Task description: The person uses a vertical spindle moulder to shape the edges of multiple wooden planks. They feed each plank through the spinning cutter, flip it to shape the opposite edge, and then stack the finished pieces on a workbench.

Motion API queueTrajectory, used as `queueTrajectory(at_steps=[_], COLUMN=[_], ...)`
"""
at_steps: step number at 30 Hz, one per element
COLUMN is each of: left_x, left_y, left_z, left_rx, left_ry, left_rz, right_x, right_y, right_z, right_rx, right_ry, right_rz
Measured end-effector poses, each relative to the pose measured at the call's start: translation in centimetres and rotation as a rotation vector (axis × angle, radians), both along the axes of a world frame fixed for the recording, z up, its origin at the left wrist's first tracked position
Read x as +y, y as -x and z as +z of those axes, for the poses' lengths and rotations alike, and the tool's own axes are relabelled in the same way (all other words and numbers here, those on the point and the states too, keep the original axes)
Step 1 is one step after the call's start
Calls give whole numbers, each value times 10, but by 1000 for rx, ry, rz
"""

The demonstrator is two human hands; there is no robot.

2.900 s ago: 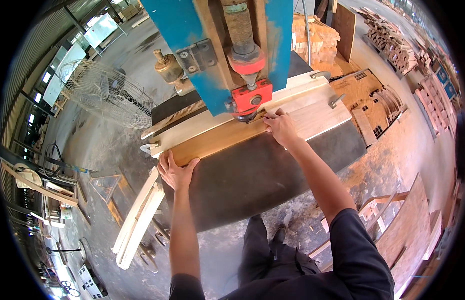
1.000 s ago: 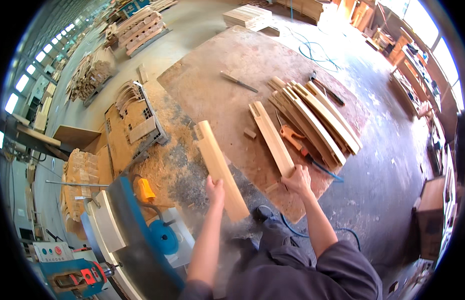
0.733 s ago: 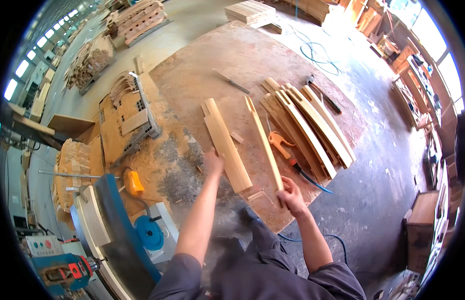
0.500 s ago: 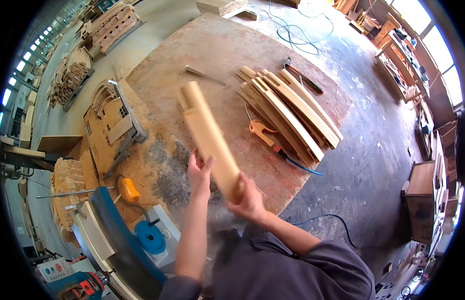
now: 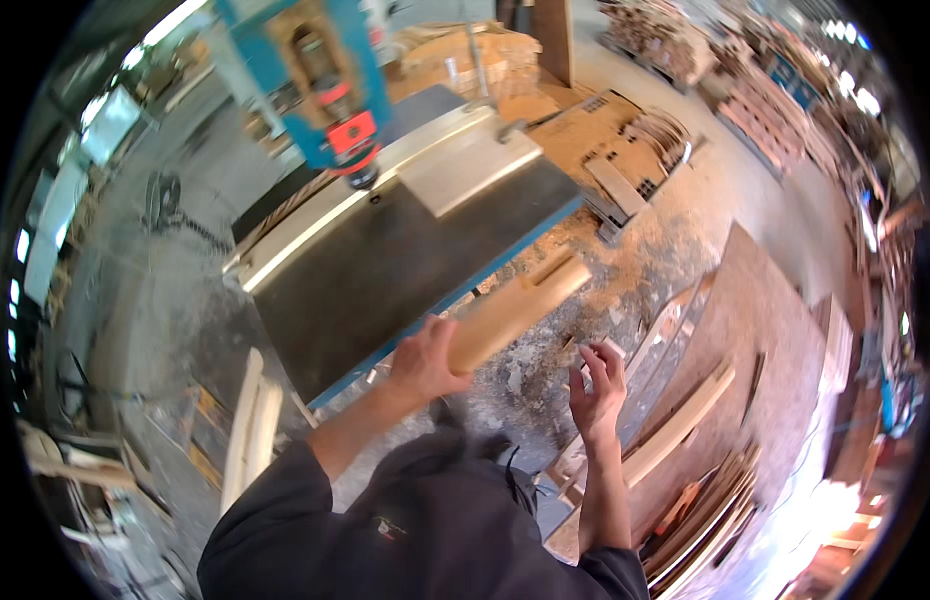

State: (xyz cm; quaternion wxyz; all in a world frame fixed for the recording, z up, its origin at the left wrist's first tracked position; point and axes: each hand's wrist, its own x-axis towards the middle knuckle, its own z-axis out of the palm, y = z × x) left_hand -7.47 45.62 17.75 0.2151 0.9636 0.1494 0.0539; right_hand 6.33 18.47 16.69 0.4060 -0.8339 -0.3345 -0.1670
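Note:
A pale wooden slat (image 5: 515, 312) with a narrowed, notched far end is gripped near its close end by my left hand (image 5: 427, 360). It is tilted up to the right in front of a drilling machine's dark table (image 5: 385, 265), which has a blue front edge. My right hand (image 5: 598, 390) is raised to the right of the slat, apart from it, with fingers loosely bent and nothing in them. Above the table hangs the machine's blue and red drill head (image 5: 350, 145). A light wooden board (image 5: 465, 160) lies on the table against the pale fence.
Curved wooden slats (image 5: 705, 520) lie stacked at lower right on a brown sheet (image 5: 775, 340), with a single slat (image 5: 680, 425) beside them. More pale pieces (image 5: 247, 435) stand at the left. A sawdust-covered plate (image 5: 605, 150) sits beyond the machine.
My view has swung left from the stacked slats to the drilling machine. Both hands held the slat before; now the right has let go and only the left holds it.

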Motion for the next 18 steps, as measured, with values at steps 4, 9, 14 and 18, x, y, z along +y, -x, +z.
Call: queueTrajectory(at_steps=[4, 9, 14, 18], left_x=[101, 178, 201, 208], left_y=[41, 78, 85, 71], left_z=[-21, -43, -64, -69], left_rx=[-68, -72, -140, -57], left_ry=[-44, -140, -195, -323], left_rz=[190, 278, 401, 484], right_x=[106, 214, 295, 347], right_y=[-52, -95, -126, -157], right_z=[-7, -20, -36, -48], right_rx=[-32, -149, -208, -261], right_ry=[139, 242, 315, 323], right_rz=[249, 467, 695, 801])
